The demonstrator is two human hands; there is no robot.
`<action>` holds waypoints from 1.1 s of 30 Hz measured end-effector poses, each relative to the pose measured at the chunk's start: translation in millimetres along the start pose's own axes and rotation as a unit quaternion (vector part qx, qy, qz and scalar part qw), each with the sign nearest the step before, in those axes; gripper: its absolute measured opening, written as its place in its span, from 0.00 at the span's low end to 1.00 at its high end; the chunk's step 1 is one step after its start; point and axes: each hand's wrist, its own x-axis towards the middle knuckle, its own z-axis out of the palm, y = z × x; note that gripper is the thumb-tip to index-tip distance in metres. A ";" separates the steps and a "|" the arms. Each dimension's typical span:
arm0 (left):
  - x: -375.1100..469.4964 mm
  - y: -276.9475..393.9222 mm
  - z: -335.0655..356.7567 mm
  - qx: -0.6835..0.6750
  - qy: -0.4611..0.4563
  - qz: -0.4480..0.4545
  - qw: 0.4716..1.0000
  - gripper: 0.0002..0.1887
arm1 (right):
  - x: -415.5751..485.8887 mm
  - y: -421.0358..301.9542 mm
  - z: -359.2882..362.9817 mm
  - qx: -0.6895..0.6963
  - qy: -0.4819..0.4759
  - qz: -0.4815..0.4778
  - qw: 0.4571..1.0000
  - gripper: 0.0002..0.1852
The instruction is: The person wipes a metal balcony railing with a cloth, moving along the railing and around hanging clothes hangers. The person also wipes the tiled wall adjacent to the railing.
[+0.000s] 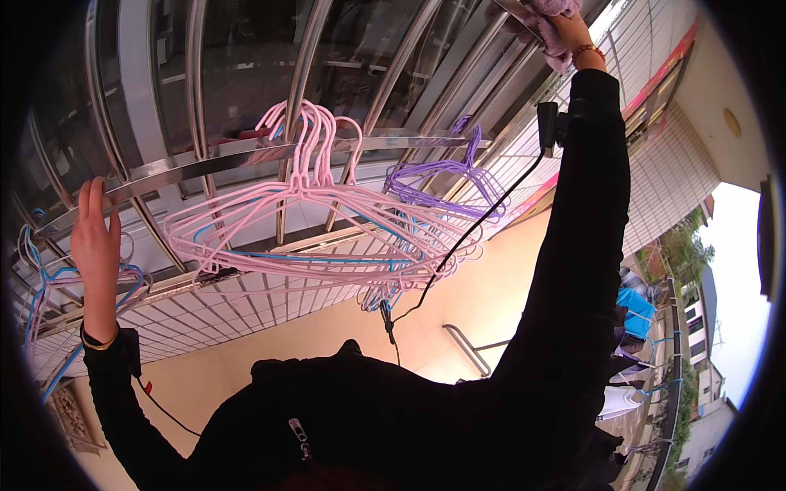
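Note:
Stretched up to the top right, my right hand holds a fluffy pink cloth against a metal bar of the window grille. My left hand is raised at the left, with its extended fingertips at the stainless steel crossbar and its thumb apart. Between my arms, pink wire hangers hang by their hooks from this crossbar, a few blue ones among them. Purple hangers hang farther right. Close to my left hand are blue and pink hangers.
Upright steel bars stand before dark window glass. A black cable runs from a device on my right forearm past the hangers. Below is a tan floor with a metal frame. Laundry hangs along a railing at right.

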 end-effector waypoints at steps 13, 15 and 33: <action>0.7 -6.6 6.0 0.014 0.037 0.028 0.999 0.28 | -112.9 -8.5 -37.7 0.022 0.016 0.162 0.986 0.27; 0.2 -6.9 8.5 0.014 -0.004 -0.006 1.000 0.28 | -135.0 18.7 -55.9 -0.028 0.000 0.281 0.959 0.26; 1.0 0.6 6.6 0.016 -0.004 -0.026 1.000 0.26 | -57.0 26.3 -21.3 -0.004 -0.112 0.080 0.990 0.22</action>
